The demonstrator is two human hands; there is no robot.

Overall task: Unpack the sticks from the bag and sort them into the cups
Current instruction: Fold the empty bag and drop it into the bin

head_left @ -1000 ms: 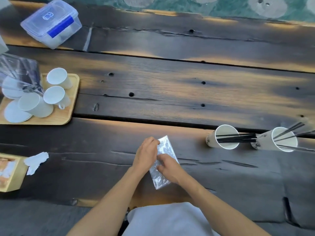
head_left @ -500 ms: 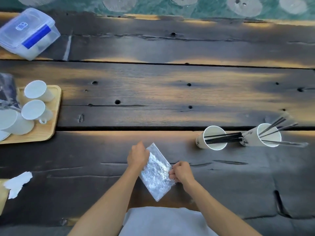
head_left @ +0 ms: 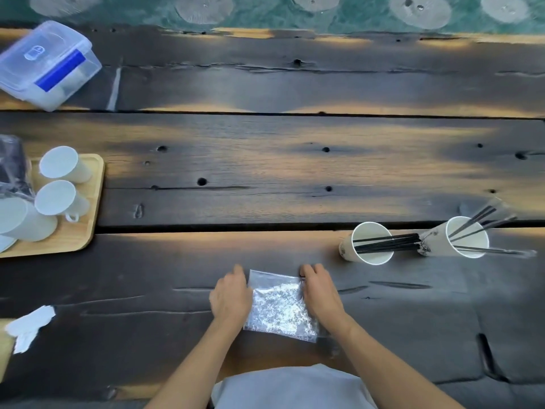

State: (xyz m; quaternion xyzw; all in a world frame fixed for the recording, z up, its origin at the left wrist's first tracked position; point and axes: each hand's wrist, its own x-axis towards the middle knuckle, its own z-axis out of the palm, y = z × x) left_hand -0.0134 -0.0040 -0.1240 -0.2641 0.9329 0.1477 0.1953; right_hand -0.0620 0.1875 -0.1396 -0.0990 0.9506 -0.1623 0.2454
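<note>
A crinkled clear plastic bag (head_left: pixel 280 308) lies flat on the dark wooden table (head_left: pixel 265 172) near its front edge. My left hand (head_left: pixel 230 299) rests on the bag's left edge and my right hand (head_left: pixel 321 293) on its right edge, both pressing it down. To the right stand two white paper cups. The nearer cup (head_left: pixel 370 243) holds a bundle of black sticks (head_left: pixel 389 242) leaning right. The farther cup (head_left: pixel 466 237) holds a few thin black sticks (head_left: pixel 483 215) fanning out to the right.
A wooden tray (head_left: pixel 79 231) at the left carries several white cups and a clear bag. A lidded plastic box (head_left: pixel 47 66) with a blue clip sits at the back left. Torn white paper (head_left: pixel 29 326) lies at the front left.
The bag was tilted and folded between my hands; now it lies square and flat, with one hand on each side. My right hand moved from the bag's lower edge to its right edge.
</note>
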